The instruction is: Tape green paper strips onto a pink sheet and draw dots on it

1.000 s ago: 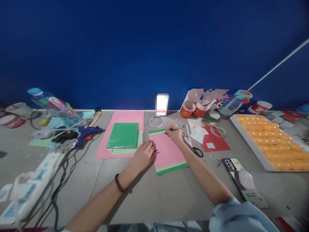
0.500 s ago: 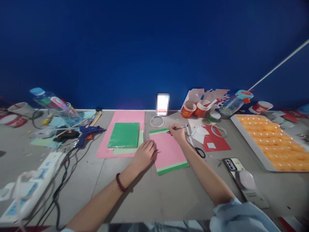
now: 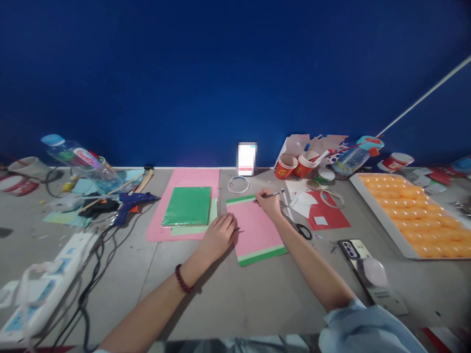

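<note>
A pink sheet (image 3: 255, 230) lies on a green sheet (image 3: 264, 256) in the middle of the grey table. My left hand (image 3: 219, 236) rests on the pink sheet's left edge, fingers curled and pressing it down; a thin dark tip shows beside its fingers. My right hand (image 3: 268, 202) is at the sheet's far right corner, pinched on a pen (image 3: 273, 194) whose tip touches the paper. Scissors (image 3: 300, 229) lie just right of my right forearm.
A green pad (image 3: 188, 206) lies on a large pink sheet (image 3: 186, 179) to the left. A blue glue gun (image 3: 132, 201), cables and a power strip (image 3: 47, 279) sit far left. A phone (image 3: 370, 274), red paper (image 3: 327, 215), cups (image 3: 294, 166) and a tray of orange balls (image 3: 419, 215) sit right.
My right hand with the pen has shifted slightly along the pink sheet's far edge. My left hand has stayed in place.
</note>
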A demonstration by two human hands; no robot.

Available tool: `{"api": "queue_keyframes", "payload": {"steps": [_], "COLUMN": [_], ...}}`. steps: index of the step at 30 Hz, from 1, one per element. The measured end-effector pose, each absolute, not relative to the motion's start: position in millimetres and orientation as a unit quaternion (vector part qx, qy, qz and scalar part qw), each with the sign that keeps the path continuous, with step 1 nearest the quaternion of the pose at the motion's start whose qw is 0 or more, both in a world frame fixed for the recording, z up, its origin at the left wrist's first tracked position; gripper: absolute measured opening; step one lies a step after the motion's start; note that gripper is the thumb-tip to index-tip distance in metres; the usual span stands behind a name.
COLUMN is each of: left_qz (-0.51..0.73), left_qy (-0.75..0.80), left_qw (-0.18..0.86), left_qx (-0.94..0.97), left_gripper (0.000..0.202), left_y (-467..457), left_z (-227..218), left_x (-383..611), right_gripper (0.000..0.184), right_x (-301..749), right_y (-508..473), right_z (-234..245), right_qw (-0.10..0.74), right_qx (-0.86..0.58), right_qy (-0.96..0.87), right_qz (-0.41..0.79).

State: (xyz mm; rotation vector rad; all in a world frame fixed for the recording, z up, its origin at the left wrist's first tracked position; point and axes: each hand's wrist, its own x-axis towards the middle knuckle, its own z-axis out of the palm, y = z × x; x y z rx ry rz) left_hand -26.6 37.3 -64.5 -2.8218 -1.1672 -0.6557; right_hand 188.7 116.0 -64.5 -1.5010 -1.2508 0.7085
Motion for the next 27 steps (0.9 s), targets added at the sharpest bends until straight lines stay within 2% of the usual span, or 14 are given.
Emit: {"api": "queue_keyframes", "payload": {"steps": [15, 27], "left_qz": [-0.209, -0.216], "left_qy": [-0.375, -0.375], "left_qw": [0.012, -0.002], "left_qx": [-0.903, -0.902], "left_gripper": [0.023, 0.025], "left_y": [37.3, 37.2], "left_z": [-64.3, -64.2], "left_x": [-26.3, -27.0], "right_gripper": [0.03, 0.03], "right_x": [189.8, 197.5], "right_y": [115.9, 120.8], "right_z": [-65.6, -68.9], "right_qw": [0.5, 0.525], "right_qx": [-0.629, -0.638], "right_qy": [-0.521, -0.481], "right_qz": [0.29, 0.293]}}
